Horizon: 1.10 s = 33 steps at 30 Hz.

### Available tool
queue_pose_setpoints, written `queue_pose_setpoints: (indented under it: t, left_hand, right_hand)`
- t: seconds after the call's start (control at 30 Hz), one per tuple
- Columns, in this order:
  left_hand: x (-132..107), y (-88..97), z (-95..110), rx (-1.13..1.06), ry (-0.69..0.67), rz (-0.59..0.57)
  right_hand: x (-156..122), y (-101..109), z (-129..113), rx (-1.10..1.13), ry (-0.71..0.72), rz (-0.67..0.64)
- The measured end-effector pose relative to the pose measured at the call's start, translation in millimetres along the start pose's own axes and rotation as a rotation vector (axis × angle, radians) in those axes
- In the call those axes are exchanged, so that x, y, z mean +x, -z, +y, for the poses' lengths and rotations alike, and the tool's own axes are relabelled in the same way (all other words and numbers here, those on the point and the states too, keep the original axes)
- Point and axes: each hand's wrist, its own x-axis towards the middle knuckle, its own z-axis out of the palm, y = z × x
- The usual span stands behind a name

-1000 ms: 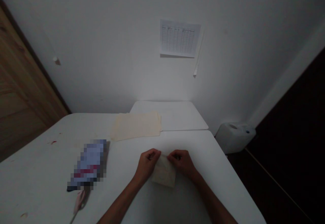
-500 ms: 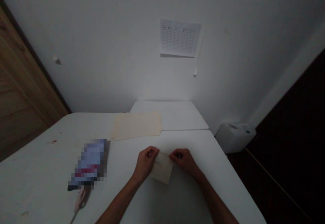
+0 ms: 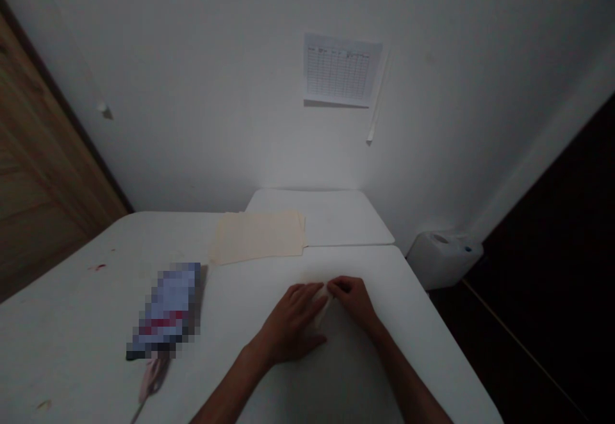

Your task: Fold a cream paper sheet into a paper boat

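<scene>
White folding table fills the lower view; a larger cream sheet lies at its far edge, a pixelated packet to the left. Gridded chart on the wall, print too small to read. Small folded cream sheet lies almost hidden under the hands, a sliver showing between them. Left hand rests flat and open against it, fingers spread. Right hand curls, fingers closed on the sheet's far side. Both bare forearms angle inward.
</scene>
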Motion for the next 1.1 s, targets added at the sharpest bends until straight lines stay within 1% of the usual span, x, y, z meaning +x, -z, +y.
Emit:
queue_pose_setpoints:
  t: [0.1,0.2,0.3,0.43,0.53,0.67,0.77,0.9,1.03,1.1]
  left_hand:
    - [1,-4.1,2,0.098,-0.048,-0.028]
    - [2,-4.9,-2,0.13,-0.078,-0.001]
    - [0,-8.2,-8,0.136,-0.067,0.116]
    - [-3,-14.5,-16,0.068,0.034,0.32]
    - [-3,-12.1,-17,-0.08,0.118,0.386]
    - [1,-2.3,-12,-0.298,0.248,0.398]
    - [5,3.4,-7,-0.41,0.34,0.392]
    - [10,8.4,-2,-0.523,0.449,0.375]
    - [13,12.0,0,-0.577,0.589,0.353]
    - [13,12.3,-1,-0.591,0.638,0.347]
  right_hand:
    - [2,3,1,0.051,-0.016,0.026]
    - [3,4,1,0.066,-0.042,0.045]
    - [4,3,0,0.087,-0.055,0.045]
    - [3,1,-6,0.145,-0.007,-0.015]
    - [-3,1,-15,0.104,0.074,-0.012]
    - [-13,4,-25,-0.13,0.305,0.124]
    - [-18,4,-28,-0.258,0.427,0.147]
    - [-19,1,-27,-0.308,0.485,0.097]
    - [-20,-1,-28,-0.305,0.488,0.117]
    - [-20,-1,-30,-0.306,0.485,0.116]
